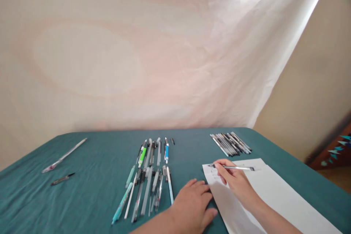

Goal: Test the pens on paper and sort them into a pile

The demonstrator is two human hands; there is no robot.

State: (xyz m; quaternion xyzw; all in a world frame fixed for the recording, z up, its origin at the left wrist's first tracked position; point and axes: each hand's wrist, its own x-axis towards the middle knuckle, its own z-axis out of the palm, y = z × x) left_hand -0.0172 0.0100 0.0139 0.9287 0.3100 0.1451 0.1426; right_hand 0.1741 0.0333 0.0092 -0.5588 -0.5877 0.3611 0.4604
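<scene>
Between the fingers of my right hand [233,178] is a clear-barrelled pen [242,168] with a black tip and a dark end, held over the upper left part of a white sheet of paper [276,193]. A few small dark marks show on the sheet near that hand. My left hand [193,203] rests palm down with its fingers stretched out, by the paper's left edge. Nothing is in it. Just left of it lies a group of pens [148,190], among them a light blue-and-white pen [170,184] close to the fingers.
A second row of pens [152,151] lies farther back, with a small dark cap [172,141] beside it. Slim pens or refills [230,144] sit side by side at the back right. On the left are a long pen in clear wrapping [64,156] and a short dark pen [62,179].
</scene>
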